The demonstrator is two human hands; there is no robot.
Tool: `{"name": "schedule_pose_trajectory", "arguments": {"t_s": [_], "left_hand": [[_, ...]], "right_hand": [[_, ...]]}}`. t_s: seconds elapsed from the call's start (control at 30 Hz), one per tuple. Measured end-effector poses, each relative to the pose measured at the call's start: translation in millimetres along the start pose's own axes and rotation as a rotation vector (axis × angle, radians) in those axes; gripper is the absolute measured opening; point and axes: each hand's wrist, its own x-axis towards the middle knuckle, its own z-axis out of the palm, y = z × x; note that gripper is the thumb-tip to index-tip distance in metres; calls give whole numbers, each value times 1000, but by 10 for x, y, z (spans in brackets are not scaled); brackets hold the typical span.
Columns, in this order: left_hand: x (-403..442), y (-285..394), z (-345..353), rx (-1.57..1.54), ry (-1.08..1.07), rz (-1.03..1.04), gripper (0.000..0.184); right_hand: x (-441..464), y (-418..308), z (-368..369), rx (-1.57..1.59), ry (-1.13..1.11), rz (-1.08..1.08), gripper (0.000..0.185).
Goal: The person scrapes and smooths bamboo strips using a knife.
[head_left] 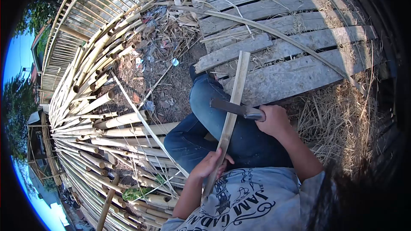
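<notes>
My right hand (274, 121) is wrapped round the handle of a machete (229, 106). Its broad, dark blade lies across a split bamboo strip (233, 102), level with my thighs; I cannot tell whether the edge cuts into it. Lower down, my left hand (210, 164) grips the same strip near my belly. The strip runs from beside my shirt, over my jeans (209, 102), up to the edge of the wooden planks. My left fingers are partly hidden behind the strip.
A plank platform (291, 68) with a loose short board (233, 53) lies ahead. Many bamboo poles (124, 119) are stacked at left. A long thin strip (145, 122) slants beside my left knee. Shavings (171, 30) cover the ground, and dry straw (334, 124) lies at right.
</notes>
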Motion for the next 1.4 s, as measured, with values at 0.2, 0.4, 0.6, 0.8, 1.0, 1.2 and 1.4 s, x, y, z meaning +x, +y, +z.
{"name": "schedule_pose_trajectory", "arguments": {"t_s": [0.2, 0.4, 0.6, 0.8, 1.0, 1.2, 1.4], "left_hand": [[-60, -72, 193, 322, 429, 167, 36], [-212, -47, -5, 165, 336, 83, 31], [-356, -230, -124, 83, 304, 68, 31], [-711, -654, -226, 82, 304, 16, 30], [-971, -836, -121, 83, 329, 50, 28], [-1163, -1033, -111, 6, 356, 39, 27], [-1319, -1342, -27, 15, 437, 28, 25]], "right_hand": [[118, 18, 115, -41, 8, -19, 16], [141, -29, 123, -95, -24, -24, 17], [84, -88, 248, -206, -32, -34, 17], [76, -138, 315, -210, 66, 50, 18], [21, -245, 256, -292, 34, -54, 19], [38, -202, 266, -342, 40, -75, 19], [-6, -224, 269, -379, 54, -96, 16]]}}
